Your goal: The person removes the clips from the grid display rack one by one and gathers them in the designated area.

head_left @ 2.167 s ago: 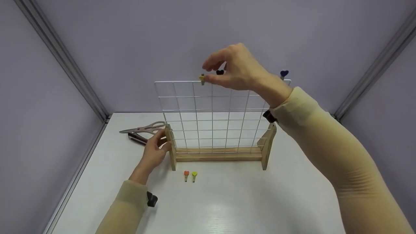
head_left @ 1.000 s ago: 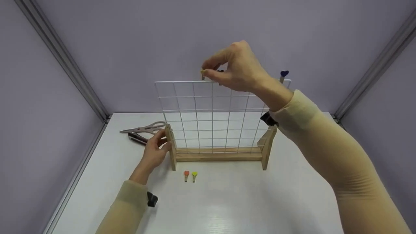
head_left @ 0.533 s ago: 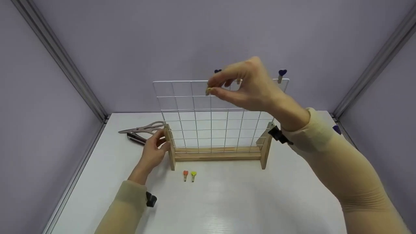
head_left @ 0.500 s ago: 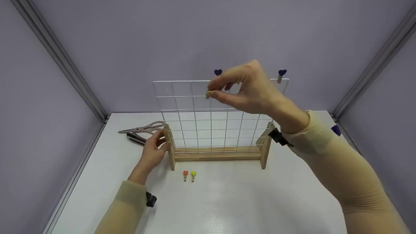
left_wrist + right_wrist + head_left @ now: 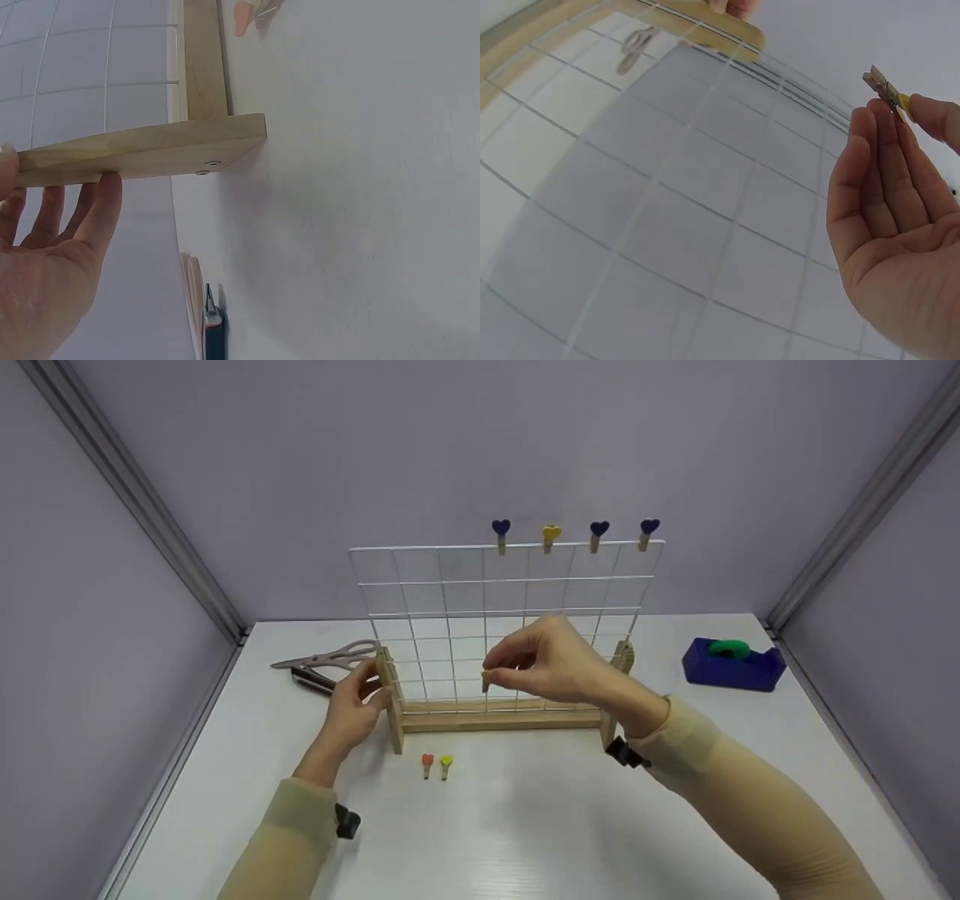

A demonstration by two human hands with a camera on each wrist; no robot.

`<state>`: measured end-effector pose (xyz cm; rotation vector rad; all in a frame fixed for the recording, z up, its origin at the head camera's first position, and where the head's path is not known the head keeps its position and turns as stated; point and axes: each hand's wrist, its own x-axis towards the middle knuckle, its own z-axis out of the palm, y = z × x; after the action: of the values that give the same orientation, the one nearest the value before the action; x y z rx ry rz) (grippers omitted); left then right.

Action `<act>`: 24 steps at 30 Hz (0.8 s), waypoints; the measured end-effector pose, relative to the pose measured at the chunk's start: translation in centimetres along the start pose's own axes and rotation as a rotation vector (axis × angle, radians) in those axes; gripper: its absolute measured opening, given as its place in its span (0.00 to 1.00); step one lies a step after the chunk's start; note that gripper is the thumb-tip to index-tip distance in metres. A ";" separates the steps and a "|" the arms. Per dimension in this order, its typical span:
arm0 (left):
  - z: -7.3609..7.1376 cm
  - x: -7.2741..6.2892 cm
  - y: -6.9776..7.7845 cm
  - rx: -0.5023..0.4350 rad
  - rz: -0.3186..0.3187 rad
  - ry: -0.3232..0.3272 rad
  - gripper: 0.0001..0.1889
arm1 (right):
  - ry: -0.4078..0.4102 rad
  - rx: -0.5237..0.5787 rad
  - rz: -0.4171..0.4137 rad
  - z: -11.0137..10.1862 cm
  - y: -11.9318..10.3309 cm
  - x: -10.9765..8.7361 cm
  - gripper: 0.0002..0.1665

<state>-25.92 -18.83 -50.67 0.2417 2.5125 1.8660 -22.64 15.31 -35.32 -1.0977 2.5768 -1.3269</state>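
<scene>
My right hand (image 5: 559, 664) pinches a small wooden clothespin (image 5: 485, 682) between thumb and fingertips, in front of the lower part of the white wire grid (image 5: 467, 583). The yellow top of this clothespin (image 5: 889, 91) shows in the right wrist view. With thumb and fingers on either side, my left hand (image 5: 352, 712) holds the left side panel (image 5: 142, 154) of the grid's wooden stand (image 5: 502, 722). Several heart clothespins stand clipped on the grid's top wire at the right, dark blue ones and a yellow heart clothespin (image 5: 550, 536).
An orange heart clothespin (image 5: 427, 766) and a lime-yellow heart clothespin (image 5: 445, 766) lie before the stand. Scissors (image 5: 330, 658) and a dark box cutter (image 5: 311, 680) lie left of it. A blue tape dispenser (image 5: 731, 669) stands at the right on the white table (image 5: 525, 825).
My right hand has taken the yellow clothespin off the top wire and carried it down in front of the grid. The clipped row and the tape dispenser are now uncovered. My left hand stays put.
</scene>
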 end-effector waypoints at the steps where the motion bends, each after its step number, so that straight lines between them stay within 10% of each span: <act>1: 0.0 0.0 0.0 -0.003 0.001 -0.003 0.29 | -0.006 0.021 0.028 0.6 0.6 -0.2 0.07; 24: 0.0 -0.1 -0.1 0.003 0.019 0.012 0.29 | -0.080 0.172 0.489 13.6 10.7 -2.2 0.05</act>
<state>-25.78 -18.87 -50.73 0.2560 2.5295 1.8767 -22.56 11.28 -52.26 -0.4397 2.3959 -1.3088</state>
